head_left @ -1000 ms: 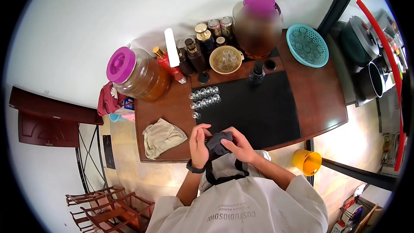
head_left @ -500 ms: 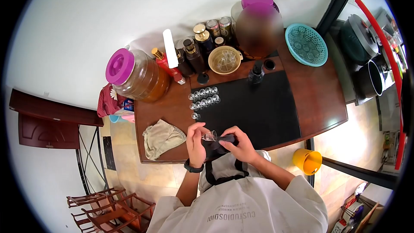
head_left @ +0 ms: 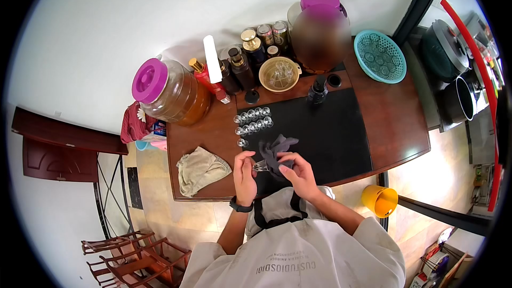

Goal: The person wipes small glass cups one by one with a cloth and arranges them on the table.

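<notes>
Between thumb and fingers, my left hand (head_left: 245, 180) holds a small clear glass (head_left: 260, 166) near the front edge of the black mat (head_left: 320, 133). My right hand (head_left: 302, 175) grips a dark grey cloth (head_left: 276, 154), which touches the rim end of the glass and spreads up over the mat. Beyond my left hand, several small glasses (head_left: 253, 127) stand in rows at the mat's left edge. A beige cloth (head_left: 201, 172) lies crumpled on the wooden table to the left.
Large purple-lidded jars (head_left: 178, 96) stand at the back left and back centre. Bottles, cans and a tan basket (head_left: 278, 86) line the back. A black bottle (head_left: 318, 92) stands on the mat's far edge. A turquoise basket (head_left: 396, 78) holds glasses at right.
The grey cloth, earlier bunched in my right hand, now hangs loose and spreads further up. The glass, bare in front of the cloth half a second ago, now has its end against it.
</notes>
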Available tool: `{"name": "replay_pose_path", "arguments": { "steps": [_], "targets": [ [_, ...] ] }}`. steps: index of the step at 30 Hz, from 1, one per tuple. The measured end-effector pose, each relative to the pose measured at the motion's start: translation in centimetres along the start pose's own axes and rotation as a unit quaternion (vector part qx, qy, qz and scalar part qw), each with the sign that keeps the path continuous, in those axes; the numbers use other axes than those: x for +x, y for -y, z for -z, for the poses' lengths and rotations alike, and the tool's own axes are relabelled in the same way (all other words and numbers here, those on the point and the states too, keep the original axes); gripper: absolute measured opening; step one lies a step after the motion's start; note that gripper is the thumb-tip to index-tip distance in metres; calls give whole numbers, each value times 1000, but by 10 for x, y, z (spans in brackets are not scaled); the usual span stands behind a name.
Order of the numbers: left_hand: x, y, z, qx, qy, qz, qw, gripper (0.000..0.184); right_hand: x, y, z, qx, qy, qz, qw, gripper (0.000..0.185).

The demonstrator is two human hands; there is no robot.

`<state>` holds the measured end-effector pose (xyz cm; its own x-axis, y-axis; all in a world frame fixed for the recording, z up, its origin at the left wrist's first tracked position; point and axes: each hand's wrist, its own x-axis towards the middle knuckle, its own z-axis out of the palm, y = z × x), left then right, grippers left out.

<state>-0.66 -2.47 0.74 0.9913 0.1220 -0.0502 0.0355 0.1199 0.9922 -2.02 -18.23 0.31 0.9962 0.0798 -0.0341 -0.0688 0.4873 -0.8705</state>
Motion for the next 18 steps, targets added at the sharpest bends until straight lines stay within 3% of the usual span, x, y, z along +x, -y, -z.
{"name": "replay_pose_path", "arguments": {
  "steps": [2, 9, 10, 11, 16, 18],
  "targets": [
    [-1, -4, -5, 3, 5, 0, 1000, 19, 0, 0, 1, -34, 47, 2, 998, 10],
    [-2, -3, -8, 5, 15, -2, 1000, 18, 3, -4, 6, -100, 62, 20, 993, 17],
    [-3, -3, -7, 5, 15, -1, 1000, 18, 5, -4, 8, -147, 76, 60, 984, 18],
    [-3, -3, -7, 20, 11, -19, 1000, 18, 6, -3, 10, -193, 90, 100, 972, 19],
    [-3, -5, -2, 84, 8, -74, 994, 17, 11, -2, 17, -220, 136, 109, 960, 21],
    [-3, -13, -3, 142, 51, -102, 983, 16, 10, -5, 18, -226, 145, 120, 956, 26]
  ]
}}
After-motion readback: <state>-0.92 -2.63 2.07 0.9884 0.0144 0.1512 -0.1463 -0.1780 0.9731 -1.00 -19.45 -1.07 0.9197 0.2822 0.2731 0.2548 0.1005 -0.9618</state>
